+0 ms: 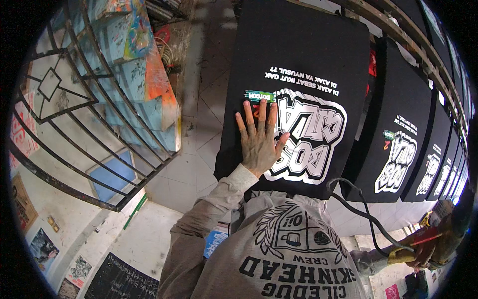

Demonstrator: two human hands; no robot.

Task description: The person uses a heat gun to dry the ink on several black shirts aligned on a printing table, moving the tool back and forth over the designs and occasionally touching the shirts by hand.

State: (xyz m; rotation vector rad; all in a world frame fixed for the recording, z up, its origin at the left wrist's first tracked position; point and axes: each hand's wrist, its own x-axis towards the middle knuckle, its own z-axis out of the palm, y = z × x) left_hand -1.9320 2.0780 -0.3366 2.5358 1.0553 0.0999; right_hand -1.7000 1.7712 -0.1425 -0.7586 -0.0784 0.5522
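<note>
My left hand [261, 140] lies palm down, fingers apart, on the printed front of a black T-shirt [298, 48] stretched flat over a board. Beneath and beside it is a large white print with black outlines [317, 164]; a small green and white print [259, 96] shows at the fingertips. My right hand [429, 248], out at the lower right edge, is shut around a dark corded tool [457, 224] whose kind I cannot tell. A black cord [354, 211] loops from the shirt's near corner towards that hand.
More black shirts with the same print [397, 160] stand in a row to the right, beside a long rail [407, 41]. On the left are a black metal grille [82, 194] and paint-stained light-blue panels [127, 86]. Tiled floor [201, 149] shows between.
</note>
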